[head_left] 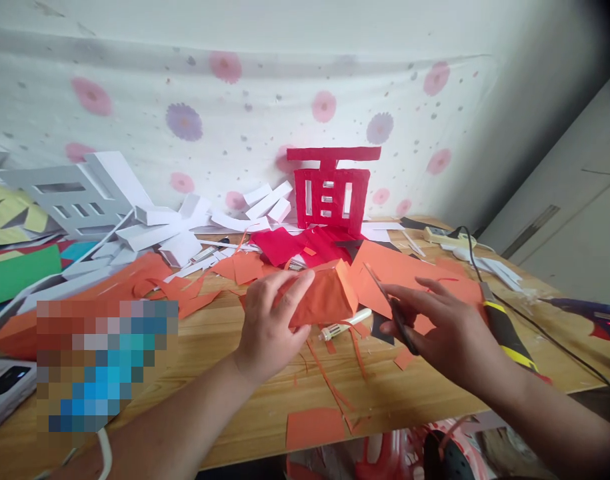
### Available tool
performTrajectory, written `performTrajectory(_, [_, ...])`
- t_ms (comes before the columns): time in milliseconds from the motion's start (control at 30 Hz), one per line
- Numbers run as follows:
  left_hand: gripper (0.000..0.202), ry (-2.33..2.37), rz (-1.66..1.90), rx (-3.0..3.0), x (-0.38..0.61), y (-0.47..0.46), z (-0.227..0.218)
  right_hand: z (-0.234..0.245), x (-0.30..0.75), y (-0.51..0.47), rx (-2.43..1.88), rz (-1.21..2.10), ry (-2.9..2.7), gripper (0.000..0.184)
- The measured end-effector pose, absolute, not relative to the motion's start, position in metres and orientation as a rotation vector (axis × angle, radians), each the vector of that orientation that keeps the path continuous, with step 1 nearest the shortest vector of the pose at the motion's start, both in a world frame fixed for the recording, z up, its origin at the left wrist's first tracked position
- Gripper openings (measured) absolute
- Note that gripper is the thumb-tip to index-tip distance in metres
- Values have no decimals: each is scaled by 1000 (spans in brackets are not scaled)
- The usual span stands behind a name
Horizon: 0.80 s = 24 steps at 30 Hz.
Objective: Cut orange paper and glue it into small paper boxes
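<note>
My left hand (275,323) grips a folded orange paper piece (327,293) between thumb and fingers, above the middle of the table. In my right hand (437,327) are dark-handled scissors (401,320), their blades pointing up and left, close to the right end of the orange piece. Whether the blades touch paper I cannot tell. Below the orange piece lies a white pen (345,325) among thin orange strips. A larger orange sheet (417,270) rests behind the scissors. Further back a red cut-out character (329,193) stands upright.
White paper strips and boxes (185,220) pile up at the back left. To the right lie a yellow-and-black cutter (507,333), a dark cable (535,323) and a blue glue gun (585,310). A power strip (442,237) sits behind. An orange scrap (315,428) lies by the table's front edge.
</note>
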<state>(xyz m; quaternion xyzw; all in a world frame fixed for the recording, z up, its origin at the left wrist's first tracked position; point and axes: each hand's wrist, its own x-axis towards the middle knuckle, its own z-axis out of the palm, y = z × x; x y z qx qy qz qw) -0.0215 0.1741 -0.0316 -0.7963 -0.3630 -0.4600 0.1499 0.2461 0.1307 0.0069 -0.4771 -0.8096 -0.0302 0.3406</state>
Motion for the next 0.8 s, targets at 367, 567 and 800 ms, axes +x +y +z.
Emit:
performTrajectory(367, [84,-1418,-1559,-2381,-10,159,-23,4,184,141,-1034,1023,-1422,60])
performTrajectory(567, [82,-1642,-1685,-2323,-7,163,-30,-6,130,138,-1024,1151,-1145,80])
performTrajectory(800, [92,-1623,-1685,-2716,-18,176,-23,-13,134,156,-980,1194,-979,54])
